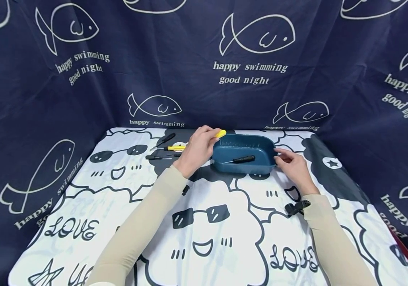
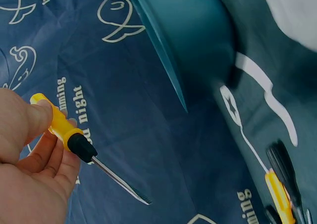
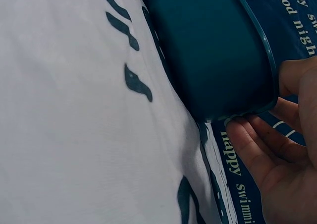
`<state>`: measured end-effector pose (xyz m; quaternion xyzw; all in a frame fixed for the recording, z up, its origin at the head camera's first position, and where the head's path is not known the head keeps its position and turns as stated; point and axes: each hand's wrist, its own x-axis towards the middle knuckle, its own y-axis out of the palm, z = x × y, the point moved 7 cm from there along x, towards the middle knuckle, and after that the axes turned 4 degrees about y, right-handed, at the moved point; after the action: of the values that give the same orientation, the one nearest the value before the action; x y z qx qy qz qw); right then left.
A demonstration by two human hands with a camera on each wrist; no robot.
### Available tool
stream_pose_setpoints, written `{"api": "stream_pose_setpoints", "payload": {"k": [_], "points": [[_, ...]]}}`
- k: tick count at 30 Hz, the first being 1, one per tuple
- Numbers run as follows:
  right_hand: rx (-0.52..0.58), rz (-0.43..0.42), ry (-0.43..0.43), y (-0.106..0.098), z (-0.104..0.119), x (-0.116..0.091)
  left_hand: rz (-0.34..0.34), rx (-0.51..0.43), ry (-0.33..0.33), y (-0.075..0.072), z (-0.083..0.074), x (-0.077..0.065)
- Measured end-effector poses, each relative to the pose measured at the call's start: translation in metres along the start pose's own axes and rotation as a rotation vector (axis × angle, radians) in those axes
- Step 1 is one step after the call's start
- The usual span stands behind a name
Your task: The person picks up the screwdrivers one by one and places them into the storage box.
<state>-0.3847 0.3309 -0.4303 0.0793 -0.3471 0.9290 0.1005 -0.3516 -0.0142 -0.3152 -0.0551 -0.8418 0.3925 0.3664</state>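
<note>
My left hand [image 1: 200, 146] pinches a yellow-handled screwdriver [image 2: 63, 125] between thumb and fingers, at the left end of a dark teal plastic bin [image 1: 243, 167]. In the left wrist view its black collar and flat metal blade stick out beyond the fingers, apart from the bin. At the bin's other end, my right hand [image 1: 294, 167] grips the rim with thumb and fingertips. Inside the bin lies a black-handled screwdriver [image 1: 244, 159]. Several more screwdrivers lie left of the bin, among them a yellow one [image 1: 176, 148] and a black one [image 1: 168, 138]; my left arm hides part of this group.
A white cloth with cartoon clouds covers the table [image 1: 204, 246]. Dark blue fish-print curtains [image 1: 189, 51] rise behind it and on both sides. A small black object [image 1: 185, 190] shows beside my left wrist, and a black strap mount [image 1: 297, 207] sits at my right wrist.
</note>
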Motion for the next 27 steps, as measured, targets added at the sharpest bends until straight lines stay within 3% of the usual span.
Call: {"api": "stream_pose_setpoints", "payload": {"k": [12, 19, 27], "points": [[0.003, -0.007, -0.026, 0.0, 0.0, 0.0, 0.008, -0.049, -0.027, 0.024, -0.019, 0.021], [0.012, -0.006, -0.038, 0.001, 0.0, 0.001, 0.015, -0.092, -0.059, 0.041, -0.024, 0.033], [0.01, -0.007, -0.036, 0.0, -0.001, 0.002, 0.03, -0.142, -0.051, 0.063, -0.03, 0.047]]}}
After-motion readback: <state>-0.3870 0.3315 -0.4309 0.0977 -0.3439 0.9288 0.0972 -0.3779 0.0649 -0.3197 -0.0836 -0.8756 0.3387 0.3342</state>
